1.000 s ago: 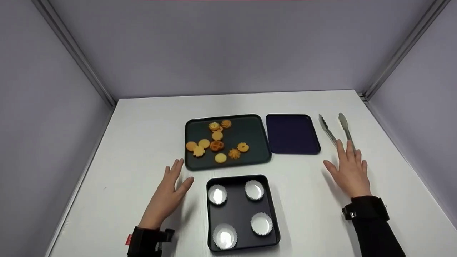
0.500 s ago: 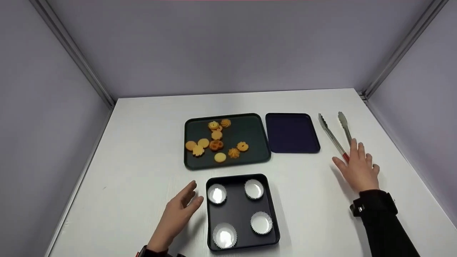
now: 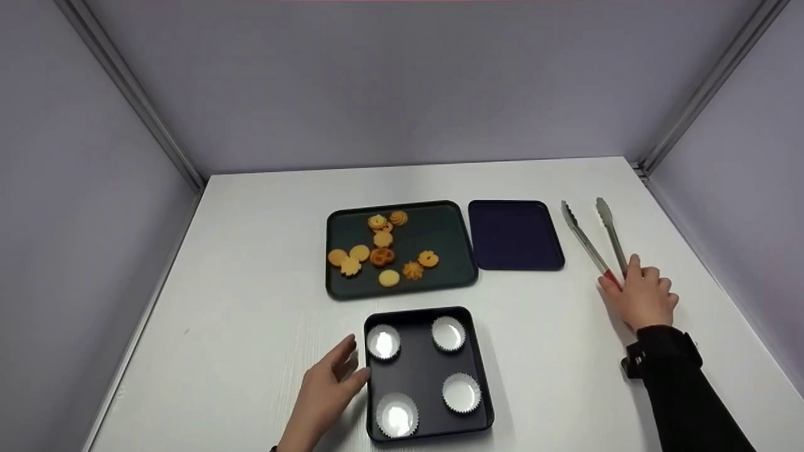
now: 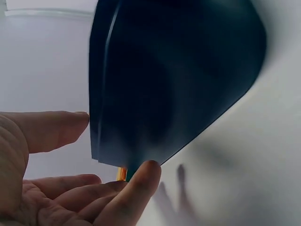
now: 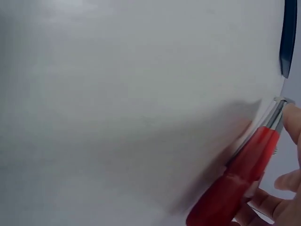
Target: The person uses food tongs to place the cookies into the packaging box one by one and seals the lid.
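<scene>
My right hand [image 3: 644, 299] holds a pair of metal tongs [image 3: 589, 246] by the red handles [image 5: 237, 181], thumb on one side and fingers on the other. The tongs' arms are spread apart, tips toward the back. At the left side of a black rectangular baking pan [image 3: 421, 375], my left hand [image 3: 321, 394] has its fingers loosely bent, with the thumb at the pan's wall. Several white paper baking cups [image 3: 461, 393] sit near the pan's corners. In the left wrist view, the dark pan [image 4: 160, 84] stands beside the thumb and fingertips.
Behind the pan lies a dark green tray [image 3: 440, 235] carrying several cookies [image 3: 382, 257] of different shapes. A smaller navy tray [image 3: 515, 235] is right beside it, left of the tongs. Grey walls [image 3: 402, 81] enclose the white table [image 3: 251, 263].
My right hand has moved right and toward me, and its fingers have curled onto the tongs' handles. My left hand has come down and right to the pan's left edge.
</scene>
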`<state>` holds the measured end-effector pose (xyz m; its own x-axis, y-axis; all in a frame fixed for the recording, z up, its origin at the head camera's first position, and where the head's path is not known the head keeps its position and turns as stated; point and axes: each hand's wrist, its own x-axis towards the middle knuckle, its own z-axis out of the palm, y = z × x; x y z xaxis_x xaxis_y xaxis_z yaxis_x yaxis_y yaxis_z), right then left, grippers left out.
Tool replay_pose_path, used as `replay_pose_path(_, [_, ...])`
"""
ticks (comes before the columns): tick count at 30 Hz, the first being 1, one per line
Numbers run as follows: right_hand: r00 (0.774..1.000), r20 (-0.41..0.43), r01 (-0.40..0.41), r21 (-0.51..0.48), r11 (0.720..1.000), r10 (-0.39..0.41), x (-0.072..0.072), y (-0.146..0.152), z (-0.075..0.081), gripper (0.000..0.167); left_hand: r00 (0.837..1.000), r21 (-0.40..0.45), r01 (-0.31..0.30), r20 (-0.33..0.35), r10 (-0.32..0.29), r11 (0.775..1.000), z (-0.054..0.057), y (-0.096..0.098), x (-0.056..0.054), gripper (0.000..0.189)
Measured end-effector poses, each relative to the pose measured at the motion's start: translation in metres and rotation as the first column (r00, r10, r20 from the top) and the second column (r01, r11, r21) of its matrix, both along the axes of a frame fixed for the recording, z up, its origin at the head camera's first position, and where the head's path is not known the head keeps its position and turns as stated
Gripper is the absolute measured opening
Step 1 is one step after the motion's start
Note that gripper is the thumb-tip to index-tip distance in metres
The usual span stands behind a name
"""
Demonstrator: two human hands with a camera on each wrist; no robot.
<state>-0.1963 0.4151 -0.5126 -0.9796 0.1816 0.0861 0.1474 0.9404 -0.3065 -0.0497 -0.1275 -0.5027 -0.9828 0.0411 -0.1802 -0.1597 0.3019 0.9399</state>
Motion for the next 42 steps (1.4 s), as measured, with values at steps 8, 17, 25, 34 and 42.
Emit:
replay_pose_path(8, [0.999, -0.032, -0.002, -0.027, 1.000, 0.001, -0.002, 0.000, -0.008, 0.073, 1.000, 0.100, 0.017, 0.020, -0.019, 0.995, -0.004, 0.005, 0.004, 0.073])
replay_pose_path(17, [0.999, 0.036, -0.023, -0.065, 0.998, 0.026, -0.009, 0.006, -0.006, 0.064, 1.000, 0.109, 0.028, -0.006, -0.027, 0.994, -0.006, 0.007, 0.004, 0.065])
replay_pose_path(25, [0.998, -0.047, -0.053, -0.057, 0.997, 0.050, -0.012, 0.004, 0.003, 0.048, 1.000, 0.088, 0.024, -0.003, -0.024, 0.996, -0.005, 0.007, 0.005, 0.064])
replay_pose_path(34, [0.965, -0.252, -0.094, -0.067, 0.993, 0.074, -0.008, -0.009, 0.021, 0.045, 1.000, 0.101, 0.017, 0.012, -0.019, 0.995, -0.006, 0.008, 0.005, 0.063])
replay_pose_path(42, [0.883, -0.429, -0.222, -0.027, 0.975, 0.189, -0.009, -0.040, 0.048, 0.047, 0.999, 0.106, 0.004, 0.042, -0.009, 0.994, -0.006, 0.010, 0.005, 0.064])
